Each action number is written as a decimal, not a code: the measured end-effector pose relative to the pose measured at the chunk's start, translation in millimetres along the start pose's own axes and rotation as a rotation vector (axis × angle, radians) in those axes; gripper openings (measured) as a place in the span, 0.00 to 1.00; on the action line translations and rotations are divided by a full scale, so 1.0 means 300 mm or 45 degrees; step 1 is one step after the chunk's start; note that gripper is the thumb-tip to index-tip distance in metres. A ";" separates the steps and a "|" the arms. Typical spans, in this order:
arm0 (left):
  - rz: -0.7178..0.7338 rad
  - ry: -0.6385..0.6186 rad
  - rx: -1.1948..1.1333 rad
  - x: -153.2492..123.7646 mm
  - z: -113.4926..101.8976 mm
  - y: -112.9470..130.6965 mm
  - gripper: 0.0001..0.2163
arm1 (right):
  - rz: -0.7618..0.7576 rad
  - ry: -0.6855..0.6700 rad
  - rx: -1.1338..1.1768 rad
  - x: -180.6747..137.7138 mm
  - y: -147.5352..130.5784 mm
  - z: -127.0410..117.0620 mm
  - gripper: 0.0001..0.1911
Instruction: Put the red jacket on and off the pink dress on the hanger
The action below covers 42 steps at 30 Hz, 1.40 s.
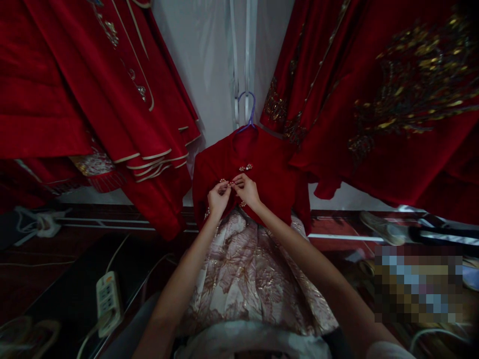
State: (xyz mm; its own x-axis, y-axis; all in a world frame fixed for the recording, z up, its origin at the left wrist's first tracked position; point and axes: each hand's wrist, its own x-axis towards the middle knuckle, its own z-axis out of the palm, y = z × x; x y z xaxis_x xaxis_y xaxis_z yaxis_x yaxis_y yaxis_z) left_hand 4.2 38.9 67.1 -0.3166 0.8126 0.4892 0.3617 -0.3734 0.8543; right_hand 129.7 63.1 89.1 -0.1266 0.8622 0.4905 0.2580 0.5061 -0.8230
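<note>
A red jacket (275, 169) with ornate frog buttons hangs in front of me on a purple hanger (253, 107). At its front opening, my left hand (219, 197) and my right hand (246, 190) meet with fingertips pinched together. Between them is a small decorated frog button (231, 184), partly hidden by the fingers. Another fastened-looking frog button (246, 167) sits higher, below the collar. One more shows just under my right hand. Below the jacket spreads a pale pink brocade skirt (258, 269) with metallic floral patterning.
Red garments with cream piping (149, 129) hang at the left. More red garments with gold embroidery (422, 75) hang at the right. A power strip (107, 304) lies on a dark surface (67, 289) at lower left. A shoe (381, 227) is at the right.
</note>
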 end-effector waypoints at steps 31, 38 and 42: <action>-0.132 -0.334 0.724 -0.200 -0.040 -0.085 0.10 | 0.171 -0.287 -0.346 -0.283 0.147 -0.184 0.13; -0.069 -0.057 0.422 -0.306 0.016 0.030 0.11 | 0.247 -0.214 -0.237 -0.299 0.143 -0.137 0.14; -0.151 0.055 0.008 -0.354 0.043 -0.027 0.16 | 0.121 -0.167 -0.283 -0.297 0.136 -0.174 0.12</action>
State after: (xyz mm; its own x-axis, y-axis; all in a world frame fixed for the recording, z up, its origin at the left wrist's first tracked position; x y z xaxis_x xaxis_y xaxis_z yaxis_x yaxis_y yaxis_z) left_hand 46.2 -38.6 5.9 -0.3946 0.8310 0.3920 0.3253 -0.2726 0.9055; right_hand 201.6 5.7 26.7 -0.2114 0.9083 0.3610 0.4766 0.4182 -0.7733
